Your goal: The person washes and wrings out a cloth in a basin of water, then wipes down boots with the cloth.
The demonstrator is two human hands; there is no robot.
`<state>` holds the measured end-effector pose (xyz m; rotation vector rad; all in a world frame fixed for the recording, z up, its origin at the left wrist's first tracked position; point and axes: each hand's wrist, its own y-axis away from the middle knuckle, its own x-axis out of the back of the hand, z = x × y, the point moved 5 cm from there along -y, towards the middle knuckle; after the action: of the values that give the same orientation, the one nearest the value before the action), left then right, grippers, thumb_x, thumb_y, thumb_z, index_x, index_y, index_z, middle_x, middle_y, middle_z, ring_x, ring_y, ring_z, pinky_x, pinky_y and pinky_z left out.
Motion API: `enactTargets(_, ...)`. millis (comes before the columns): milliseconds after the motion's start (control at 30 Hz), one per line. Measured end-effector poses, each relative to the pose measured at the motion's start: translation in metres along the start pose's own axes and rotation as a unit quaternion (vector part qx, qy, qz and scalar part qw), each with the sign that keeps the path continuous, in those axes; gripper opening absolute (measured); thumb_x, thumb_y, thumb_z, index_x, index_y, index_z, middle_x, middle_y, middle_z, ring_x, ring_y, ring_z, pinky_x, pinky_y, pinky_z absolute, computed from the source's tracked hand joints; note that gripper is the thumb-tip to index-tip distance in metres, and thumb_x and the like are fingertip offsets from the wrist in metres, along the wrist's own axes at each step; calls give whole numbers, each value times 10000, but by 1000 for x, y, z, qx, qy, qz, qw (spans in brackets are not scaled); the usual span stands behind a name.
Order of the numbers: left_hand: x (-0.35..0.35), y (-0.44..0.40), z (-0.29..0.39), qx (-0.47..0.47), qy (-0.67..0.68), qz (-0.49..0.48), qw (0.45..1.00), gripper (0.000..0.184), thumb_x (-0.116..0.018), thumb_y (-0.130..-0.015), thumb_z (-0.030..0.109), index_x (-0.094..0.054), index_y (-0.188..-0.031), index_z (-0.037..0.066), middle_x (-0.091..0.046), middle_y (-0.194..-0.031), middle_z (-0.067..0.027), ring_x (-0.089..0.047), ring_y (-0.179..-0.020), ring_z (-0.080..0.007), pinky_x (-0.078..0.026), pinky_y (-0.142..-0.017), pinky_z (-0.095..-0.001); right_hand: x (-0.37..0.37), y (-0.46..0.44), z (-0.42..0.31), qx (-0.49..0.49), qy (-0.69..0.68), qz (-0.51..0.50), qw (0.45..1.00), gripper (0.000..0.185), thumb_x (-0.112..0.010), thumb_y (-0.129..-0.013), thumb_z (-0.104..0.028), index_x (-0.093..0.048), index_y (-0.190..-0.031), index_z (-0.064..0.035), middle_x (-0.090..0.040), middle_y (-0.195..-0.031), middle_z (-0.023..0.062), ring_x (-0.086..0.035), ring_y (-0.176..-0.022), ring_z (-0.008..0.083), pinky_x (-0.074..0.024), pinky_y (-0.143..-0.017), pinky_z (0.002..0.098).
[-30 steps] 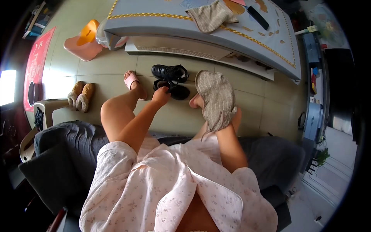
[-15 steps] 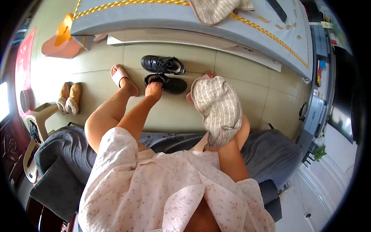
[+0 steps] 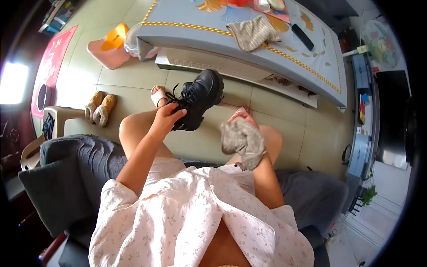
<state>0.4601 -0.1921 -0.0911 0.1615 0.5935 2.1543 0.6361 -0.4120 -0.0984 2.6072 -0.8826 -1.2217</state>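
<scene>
My left hand [image 3: 168, 116] grips a black lace-up shoe [image 3: 199, 99] at its opening, thumb outside, and holds it up off the floor with the toe pointing away. Part of a second black shoe [image 3: 187, 86] shows behind it, mostly hidden. A beige striped cloth [image 3: 242, 141] is bunched over my right hand [image 3: 261, 165], which hides the fingers; only the wrist side shows. That hand is above my right leg, apart from the raised shoe. Pink slippers [image 3: 158, 94] are on the feet.
Ahead stands a table with a grey-blue cover [image 3: 187, 38], bearing another striped cloth [image 3: 253, 33] and a black phone [image 3: 303, 37]. Tan fur-trimmed shoes [image 3: 104, 110] and a beige plastic stool [image 3: 62, 116] are at left. A pink-and-orange potty-like seat [image 3: 109, 49] is farther back.
My left hand has lifted one black shoe from the floor, up and toward the right. The cloth on my right hand is more bunched. The head view has shifted.
</scene>
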Motion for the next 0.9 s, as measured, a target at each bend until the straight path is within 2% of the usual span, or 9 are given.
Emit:
enactTargets(100, -6, 36, 22, -17, 135, 1, 991, 192, -699, -881, 107, -624, -998, -25, -679, -904, -49, -661, -800, -128, -561, -734, -273, -38, 23, -1, -66, 137, -68, 986, 247, -423, -1005, -86, -568, -1185, 1, -645, -998, 76, -635, -910, 129, -537, -810, 263)
enactTargets(200, -16, 61, 33, -28, 198, 7, 980, 163, -706, -875, 95, -621, -972, -5, -674, -883, -51, -662, -765, -127, -562, -671, -267, -89, 37, -7, -24, 357, -55, 932, 212, -626, -951, -149, -604, -1117, -17, -667, -912, 36, -628, -805, 81, -490, -718, 213)
enactTargets(267, -24, 76, 38, -21, 231, 12, 973, 228, -753, -841, 120, -619, -972, -10, -661, -872, -49, -644, -754, -117, -544, -662, -255, -122, 46, -9, 48, 418, -53, 906, 309, -707, -903, -268, -603, -1062, -24, -649, -681, 11, -578, -623, 56, -438, -580, 220)
enactTargets(333, -29, 91, 39, -21, 236, 3, 972, 204, -757, -838, 125, -622, -924, 0, -660, -836, -44, -637, -716, -106, -527, -613, -245, -147, 52, -12, 70, 584, -55, 807, 419, -751, -844, -380, -603, -1028, -35, -639, -649, 43, -585, -553, 108, -452, -544, 265)
enactTargets(400, -32, 93, 25, -18, 235, -1, 972, 136, -728, -858, 97, -609, -895, 43, -656, -827, -39, -632, -686, -96, -506, -553, -234, -166, 59, -8, 107, 681, -25, 724, 660, -751, -725, -613, -533, -971, -40, -626, -613, 107, -636, -556, 266, -489, -523, 371)
enactTargets(467, -39, 100, 18, -1, 242, -8, 970, 133, -729, -859, 102, -611, -888, 47, -646, -806, -26, -619, -673, -93, -501, -567, -223, -180, 63, -3, 185, 764, -22, 617, 563, -735, -785, -527, -483, -900, -37, -576, -560, 97, -618, -536, 291, -479, -535, 386)
enactTargets(667, -49, 113, 7, 23, 406, -9, 914, 91, -649, -888, 81, -613, -930, 9, -650, -907, -68, -633, -790, -145, -527, -716, -269, -183, 63, 6, 162, 838, -24, 521, 367, -632, -846, -323, -460, -935, -11, -635, -643, 211, -654, -618, 381, -525, -554, 489)
enactTargets(733, -53, 120, 14, 20, 484, -19, 875, 83, -616, -893, 59, -611, -945, -5, -654, -937, -85, -642, -825, -165, -533, -760, -287, -177, 64, 5, 175, 833, -41, 524, 245, -576, -871, -236, -469, -915, -20, -630, -644, 216, -640, -608, 390, -506, -548, 502)
enactTargets(900, -44, 116, 33, -29, 177, -28, 983, 137, -639, -879, 35, -604, -992, -35, -667, -945, -96, -664, -883, -160, -534, -817, -282, -179, 69, -7, 219, 776, -100, 583, 159, -535, -892, -178, -524, -924, -23, -618, -654, 225, -611, -608, 410, -469, -576, 500)
